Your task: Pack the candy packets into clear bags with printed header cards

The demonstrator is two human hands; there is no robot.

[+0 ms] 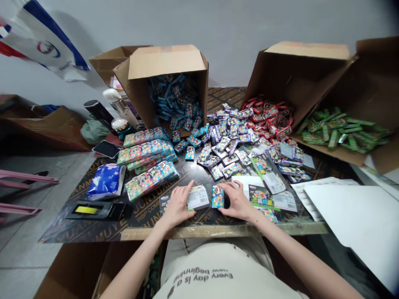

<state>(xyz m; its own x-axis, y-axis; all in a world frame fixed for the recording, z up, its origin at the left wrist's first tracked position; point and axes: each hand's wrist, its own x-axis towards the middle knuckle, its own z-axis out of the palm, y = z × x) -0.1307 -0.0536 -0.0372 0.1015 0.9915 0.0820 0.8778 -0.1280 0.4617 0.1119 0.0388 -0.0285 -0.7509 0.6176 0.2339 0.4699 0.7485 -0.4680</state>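
My left hand (176,204) rests on a clear bag (199,197) with a white label, fingers curled over its left edge near the table's front. My right hand (237,200) pinches a small colourful card packet (217,197) standing upright right beside that bag. A heap of similar small packets (229,141) lies just behind both hands. Printed bags with green header cards (264,182) lie to the right of my right hand.
Tipped cardboard boxes at the back spill blue packets (176,104), red packets (268,114) and green packets (339,128). Filled bags (148,160) are stacked at left, beside a tissue pack (106,180) and a black device (93,210). White sheets (352,216) overhang the right.
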